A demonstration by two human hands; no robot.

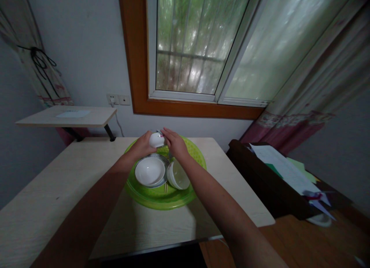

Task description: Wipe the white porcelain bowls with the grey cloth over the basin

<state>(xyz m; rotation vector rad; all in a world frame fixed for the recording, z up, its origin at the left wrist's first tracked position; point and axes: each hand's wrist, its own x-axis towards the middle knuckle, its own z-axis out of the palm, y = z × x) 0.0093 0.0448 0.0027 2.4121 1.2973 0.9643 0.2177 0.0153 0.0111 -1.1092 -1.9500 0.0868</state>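
My left hand (pixel 142 145) grips a small white bowl (pixel 157 140) with a pinkish mark on its side, raised over the far part of a round green plastic basin (pixel 160 204). Against the bowl's right side press the closed fingers of my right hand (pixel 175 144). Something small and greyish shows at those fingertips, too unclear to name. Below my hands, a white bowl (pixel 149 171) sits upright at the basin's left, over a metal-looking dish (pixel 165 160). Tilted on its side at the right are nested white bowls (pixel 179 176). Thin chopsticks (pixel 165 187) lie between them, partly hidden.
The basin stands on a pale wooden table (pixel 110 210). A small raised shelf (pixel 66 117) is at the back left, below a wall socket (pixel 112 98). Beyond the table's right edge, papers (pixel 285 167) lie on a dark brown piece of furniture (pixel 257 187). A window (pixel 190 48) is ahead.
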